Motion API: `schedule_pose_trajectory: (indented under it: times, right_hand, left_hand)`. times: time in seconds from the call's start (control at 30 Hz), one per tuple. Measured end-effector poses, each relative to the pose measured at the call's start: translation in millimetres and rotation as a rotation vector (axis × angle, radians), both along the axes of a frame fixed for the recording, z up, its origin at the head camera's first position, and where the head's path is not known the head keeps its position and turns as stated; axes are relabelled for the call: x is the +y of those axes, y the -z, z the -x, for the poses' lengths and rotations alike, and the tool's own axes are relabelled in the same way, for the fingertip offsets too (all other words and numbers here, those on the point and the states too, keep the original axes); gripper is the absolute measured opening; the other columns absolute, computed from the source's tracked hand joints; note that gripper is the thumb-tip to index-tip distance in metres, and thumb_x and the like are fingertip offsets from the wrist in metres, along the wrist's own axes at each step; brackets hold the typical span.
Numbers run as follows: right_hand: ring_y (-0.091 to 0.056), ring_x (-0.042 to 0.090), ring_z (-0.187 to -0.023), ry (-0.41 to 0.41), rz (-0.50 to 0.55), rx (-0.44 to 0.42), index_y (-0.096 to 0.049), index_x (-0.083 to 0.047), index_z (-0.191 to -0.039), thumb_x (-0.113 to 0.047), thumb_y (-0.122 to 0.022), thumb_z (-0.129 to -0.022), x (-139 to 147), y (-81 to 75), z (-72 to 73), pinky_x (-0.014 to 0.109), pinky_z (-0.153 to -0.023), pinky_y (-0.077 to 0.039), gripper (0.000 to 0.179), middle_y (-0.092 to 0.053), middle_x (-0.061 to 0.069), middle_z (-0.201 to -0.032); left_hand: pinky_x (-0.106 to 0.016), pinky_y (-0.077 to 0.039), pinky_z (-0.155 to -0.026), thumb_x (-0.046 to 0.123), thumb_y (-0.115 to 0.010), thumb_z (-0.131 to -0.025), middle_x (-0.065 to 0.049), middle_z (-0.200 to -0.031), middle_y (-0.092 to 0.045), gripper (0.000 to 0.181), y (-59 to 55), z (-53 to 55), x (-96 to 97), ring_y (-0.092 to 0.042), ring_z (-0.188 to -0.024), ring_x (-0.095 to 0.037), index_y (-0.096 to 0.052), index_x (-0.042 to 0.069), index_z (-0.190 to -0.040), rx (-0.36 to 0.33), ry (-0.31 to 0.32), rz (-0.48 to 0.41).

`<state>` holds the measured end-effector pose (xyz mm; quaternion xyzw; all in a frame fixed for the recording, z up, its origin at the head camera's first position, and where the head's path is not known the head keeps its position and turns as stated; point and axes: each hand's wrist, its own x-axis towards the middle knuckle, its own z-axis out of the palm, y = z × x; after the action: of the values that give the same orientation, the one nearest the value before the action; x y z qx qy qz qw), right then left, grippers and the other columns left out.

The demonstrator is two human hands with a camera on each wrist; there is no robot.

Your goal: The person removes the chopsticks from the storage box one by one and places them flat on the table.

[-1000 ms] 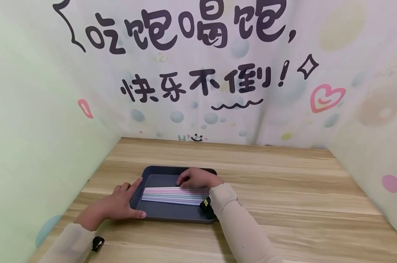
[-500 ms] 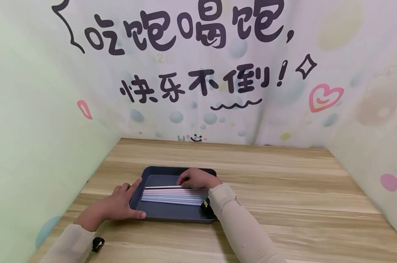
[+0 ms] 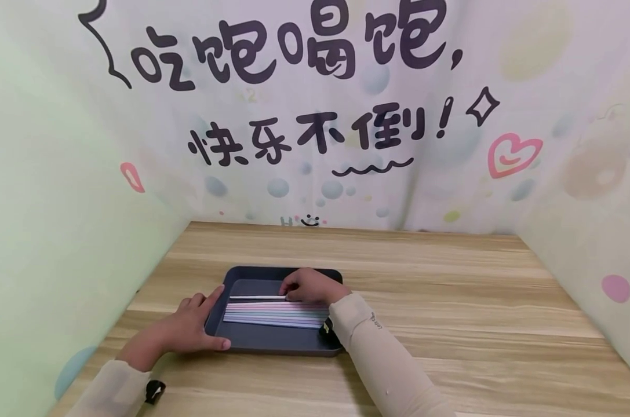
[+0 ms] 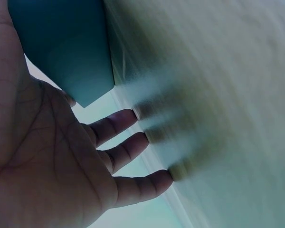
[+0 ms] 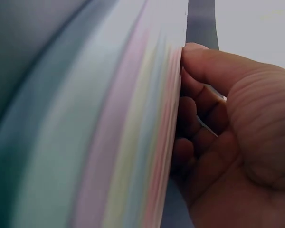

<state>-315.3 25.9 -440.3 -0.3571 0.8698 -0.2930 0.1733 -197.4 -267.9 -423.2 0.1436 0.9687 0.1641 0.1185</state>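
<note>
A dark blue-grey rectangular tray (image 3: 273, 340) lies on the table with a row of thin pastel sticks (image 3: 273, 314) across its middle. Slightly apart from their far side is a white stick (image 3: 257, 297), pinched between the thumb and fingers of my right hand (image 3: 310, 285). In the right wrist view the thumb presses the edge of the stacked pastel pieces (image 5: 133, 142), which are blurred. My left hand (image 3: 192, 324) spreads around the tray's left end, thumb at the near corner. Its straight fingertips touch the table beside the tray wall (image 4: 69, 47) in the left wrist view.
The wood-grain table (image 3: 450, 301) extends around the tray, mostly to the right. A printed curtain (image 3: 315, 191) closes off the back edge, with pale walls at the left and right sides.
The white stick has come away from the far side of the pastel row, and a dark gap now shows between them. The left hand stays at the tray.
</note>
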Motion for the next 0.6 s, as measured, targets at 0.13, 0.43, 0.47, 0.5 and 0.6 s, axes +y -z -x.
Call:
schedule_pose_trajectory:
  times: [0.13, 0.43, 0.47, 0.5, 0.6]
  right_hand:
    - [-0.055, 0.008, -0.08, 0.002, 0.0, 0.003, -0.074, -0.021, -0.106, -0.01, -0.062, -0.098, -0.4, -0.4, -1.4, 0.026, -0.075, -0.046, 0.018, -0.065, -0.012, -0.099]
    - [-0.05, 0.008, -0.071, -0.006, -0.011, 0.028, -0.074, -0.016, -0.105, -0.007, -0.063, -0.097, 0.7, 0.4, -2.1, 0.025, -0.071, -0.044, 0.017, -0.062, -0.009, -0.087]
    - [-0.05, 0.008, -0.07, -0.012, -0.008, 0.037, -0.075, -0.016, -0.105, -0.007, -0.063, -0.096, 0.3, 1.0, -2.0, 0.025, -0.071, -0.044, 0.016, -0.062, -0.009, -0.087]
    - [-0.05, 0.008, -0.07, -0.017, -0.005, 0.045, -0.075, -0.015, -0.104, -0.007, -0.063, -0.096, -0.2, 1.6, -1.8, 0.025, -0.071, -0.044, 0.016, -0.062, -0.009, -0.087]
    - [-0.05, 0.007, -0.069, -0.031, -0.002, 0.065, -0.075, -0.016, -0.102, -0.008, -0.063, -0.097, -1.6, 3.2, -1.8, 0.025, -0.07, -0.044, 0.015, -0.062, -0.009, -0.086]
  left_hand:
    - [-0.062, -0.043, -0.088, 0.068, -0.076, -0.073, -0.03, -0.13, -0.04, 0.123, -0.7, -0.6, 0.5, -0.039, -0.118, -0.048, -0.016, 0.002, -0.157, 0.001, -0.002, 0.006]
    - [-0.063, -0.043, -0.088, 0.068, -0.076, -0.073, -0.03, -0.13, -0.041, 0.123, 1.3, 1.3, 2.3, -0.04, -0.118, -0.048, -0.016, 0.002, -0.157, 0.003, 0.003, 0.009]
    - [-0.063, -0.043, -0.088, 0.068, -0.076, -0.073, -0.03, -0.13, -0.041, 0.122, 1.6, 1.2, 2.1, -0.039, -0.118, -0.048, -0.016, 0.002, -0.157, 0.002, 0.001, 0.009]
    - [-0.063, -0.043, -0.088, 0.068, -0.076, -0.073, -0.03, -0.129, -0.041, 0.123, 1.8, 1.1, 1.8, -0.04, -0.118, -0.048, -0.016, 0.002, -0.157, 0.004, 0.001, 0.009]
    - [-0.063, -0.043, -0.087, 0.067, -0.076, -0.072, -0.03, -0.129, -0.041, 0.122, 2.3, 0.5, 1.0, -0.04, -0.117, -0.047, -0.016, 0.002, -0.157, 0.006, 0.0, 0.014]
